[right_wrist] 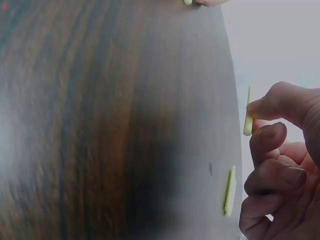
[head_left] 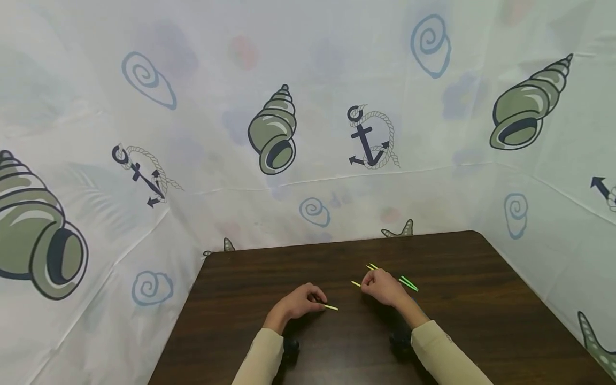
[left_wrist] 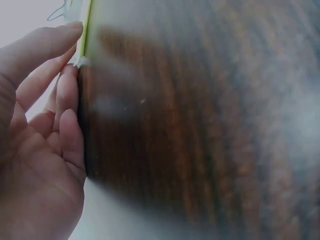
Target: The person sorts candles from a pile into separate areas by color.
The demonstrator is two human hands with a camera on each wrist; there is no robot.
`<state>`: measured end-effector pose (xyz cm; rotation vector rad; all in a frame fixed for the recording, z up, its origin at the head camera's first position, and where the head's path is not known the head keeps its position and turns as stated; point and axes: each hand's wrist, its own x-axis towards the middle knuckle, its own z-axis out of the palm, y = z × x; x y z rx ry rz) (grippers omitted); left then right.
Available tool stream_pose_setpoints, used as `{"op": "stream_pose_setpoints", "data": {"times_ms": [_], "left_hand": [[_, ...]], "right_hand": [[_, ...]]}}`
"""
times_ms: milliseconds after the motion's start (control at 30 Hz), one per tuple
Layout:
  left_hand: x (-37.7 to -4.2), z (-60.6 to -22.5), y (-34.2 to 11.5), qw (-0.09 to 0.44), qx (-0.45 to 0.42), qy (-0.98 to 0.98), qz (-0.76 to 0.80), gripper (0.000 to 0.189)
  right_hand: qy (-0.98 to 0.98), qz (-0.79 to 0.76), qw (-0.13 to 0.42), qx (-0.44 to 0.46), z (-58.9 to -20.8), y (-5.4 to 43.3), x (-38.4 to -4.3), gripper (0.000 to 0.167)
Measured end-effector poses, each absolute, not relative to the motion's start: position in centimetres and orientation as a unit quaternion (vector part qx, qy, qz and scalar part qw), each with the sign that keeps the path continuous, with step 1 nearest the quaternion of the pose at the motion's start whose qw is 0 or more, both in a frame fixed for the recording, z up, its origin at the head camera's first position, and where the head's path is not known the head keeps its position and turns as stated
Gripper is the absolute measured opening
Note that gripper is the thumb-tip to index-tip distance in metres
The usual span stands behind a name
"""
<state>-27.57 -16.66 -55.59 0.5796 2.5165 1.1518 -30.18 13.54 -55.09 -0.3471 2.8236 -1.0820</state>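
Note:
My left hand (head_left: 300, 301) is low over the dark wooden table, pinching a short, thin yellow stick (head_left: 331, 307) between thumb and fingers. In the left wrist view that stick stands out from the fingertips at the top, yellow-green with a pale end. To the right and a little farther back, my right hand (head_left: 382, 287) pinches another yellow stick (head_left: 356, 284). The right wrist view shows this stick (right_wrist: 248, 112) held between thumb and index finger, with a pointed tip. Just beyond the right hand lie yellow sticks (head_left: 369, 267), partly hidden by it.
Green sticks (head_left: 409, 283) lie close together to the right of the right hand. The dark table (head_left: 269, 267) ends at a patterned white cloth (head_left: 327, 198) hung behind and along both sides. A dark band sits at each wrist.

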Motion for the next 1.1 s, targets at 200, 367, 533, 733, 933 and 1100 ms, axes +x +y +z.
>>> {"op": "stream_pose_setpoints", "data": {"times_ms": [200, 367, 533, 733, 933, 1100], "left_hand": [[-27.6, -55.7, -17.4, 0.161, 0.184, 0.885, 0.397, 0.011], [-27.7, -55.8, -17.6, 0.152, 0.181, 0.888, 0.395, 0.005], [-27.6, -55.7, -17.1, 0.134, 0.193, 0.892, 0.387, 0.005], [-27.4, -55.6, -16.5, 0.119, 0.186, 0.894, 0.39, 0.007], [-26.9, -56.0, -16.2, 0.119, 0.178, 0.891, 0.399, 0.009], [-27.0, -55.8, -16.2, 0.113, 0.19, 0.889, 0.4, 0.01]], "right_hand": [[0.92, -0.371, 0.041, -0.118, -54.8, 14.6, -30.9, 0.007], [0.92, -0.373, 0.049, -0.112, -54.4, 15.6, -31.7, 0.013], [0.915, -0.384, 0.057, -0.112, -54.1, 16.8, -32.7, 0.021], [0.914, -0.391, 0.052, -0.091, -53.9, 18.1, -34.3, 0.02], [0.926, -0.369, 0.062, -0.06, -53.8, 19.2, -35.5, 0.022], [0.933, -0.348, 0.083, -0.044, -53.9, 19.3, -36.3, 0.025]]}}
